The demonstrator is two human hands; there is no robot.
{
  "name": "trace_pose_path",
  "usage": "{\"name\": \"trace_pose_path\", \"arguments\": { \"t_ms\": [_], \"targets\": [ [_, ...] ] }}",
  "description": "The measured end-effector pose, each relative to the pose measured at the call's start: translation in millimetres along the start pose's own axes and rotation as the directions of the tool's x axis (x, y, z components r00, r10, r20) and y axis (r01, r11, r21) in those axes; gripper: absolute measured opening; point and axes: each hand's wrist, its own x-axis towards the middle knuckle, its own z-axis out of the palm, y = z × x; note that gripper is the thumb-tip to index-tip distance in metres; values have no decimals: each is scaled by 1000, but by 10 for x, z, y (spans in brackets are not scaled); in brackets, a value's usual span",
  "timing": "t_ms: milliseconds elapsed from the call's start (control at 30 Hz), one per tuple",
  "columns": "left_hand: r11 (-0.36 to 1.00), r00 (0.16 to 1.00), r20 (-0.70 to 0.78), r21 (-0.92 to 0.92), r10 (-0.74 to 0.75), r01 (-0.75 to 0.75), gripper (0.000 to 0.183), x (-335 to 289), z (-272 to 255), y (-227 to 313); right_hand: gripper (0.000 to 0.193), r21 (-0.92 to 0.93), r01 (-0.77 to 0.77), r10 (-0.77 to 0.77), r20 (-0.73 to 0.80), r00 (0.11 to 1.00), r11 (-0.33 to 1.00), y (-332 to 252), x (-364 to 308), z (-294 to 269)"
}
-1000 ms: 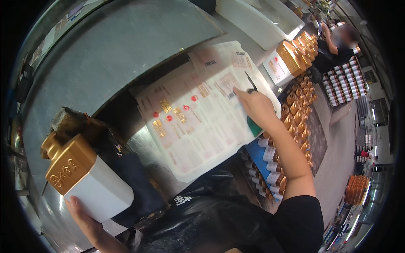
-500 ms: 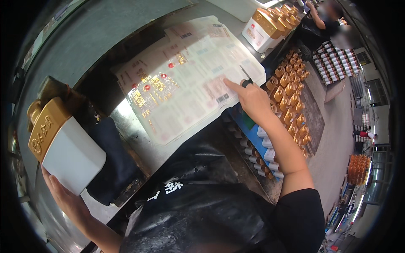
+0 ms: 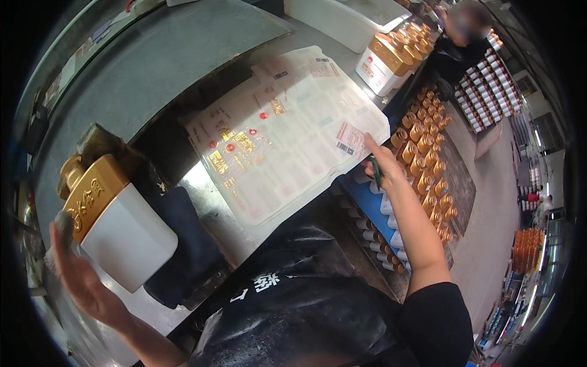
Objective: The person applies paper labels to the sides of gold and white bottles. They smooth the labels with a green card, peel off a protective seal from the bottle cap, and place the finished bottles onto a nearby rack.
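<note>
A white bottle with gold shoulders (image 3: 131, 235) lies tilted over dark cloth on the left. My left hand (image 3: 82, 278) is at its near left side, fingers stretched out; a grey covering shows at the fingertips. My right hand (image 3: 386, 166) is closed at the right edge of a stack of translucent label sheets (image 3: 293, 159). Its fingertips pinch the edge of a small red-printed label (image 3: 351, 140), which looks lifted from the sheet. In the same hand is a slim dark green tool (image 3: 374, 172), its kind hard to tell. Gold and red stickers (image 3: 235, 147) show on the sheet's left part.
Gold-topped white bottles (image 3: 385, 61) stand at the back right, beside a white bin (image 3: 342, 21). Rows of gold-topped bottles (image 3: 425, 159) fill the floor area right of the table. A person (image 3: 461, 43) is at the far right. A grey board (image 3: 183, 55) covers the far table.
My right hand has moved down and right to the sheet's edge, and the label there now shows more clearly. The tool has swung to point downward. My left hand's fingers have risen along the bottle.
</note>
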Motion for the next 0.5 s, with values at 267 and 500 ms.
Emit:
{"name": "trace_pose_path", "arguments": {
  "t_ms": [267,500],
  "targets": [
    [892,841,431,153,327,-425,35,-452,-44,334,22,-575,406,-574,-142,806,711,-81,-375,-219],
    [993,992,109,85,69,-78,40,-389,-42,259,17,-906,424,-864,201,462,15,-776,-1063,87]
  ]
}}
